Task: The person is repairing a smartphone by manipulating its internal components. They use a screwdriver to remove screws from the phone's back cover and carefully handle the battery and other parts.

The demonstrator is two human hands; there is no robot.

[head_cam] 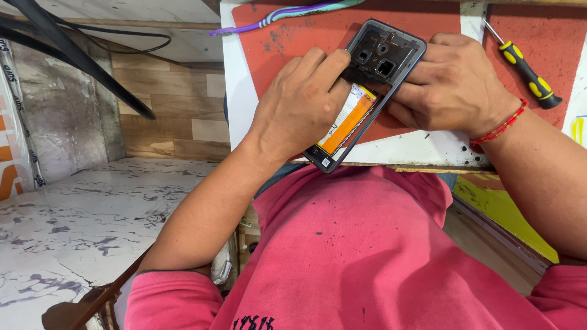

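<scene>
Holding an opened phone (367,85) with back cover off, tilted over the red work mat (422,15). Left hand (302,101) grasps the phone's lower half, fingers pressing near the orange-white battery (348,119). Right hand (449,82) clamps the phone's upper edge. Yellow-black screwdriver (526,73) lies right of the phone, apart. Purple-teal toothbrush (287,13) lies above the phone.

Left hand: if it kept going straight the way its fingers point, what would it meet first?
The left hand points up and right across the opened phone. Its fingers already rest on the frame; beyond lies the right hand, probably met next, though depth is unclear.
</scene>
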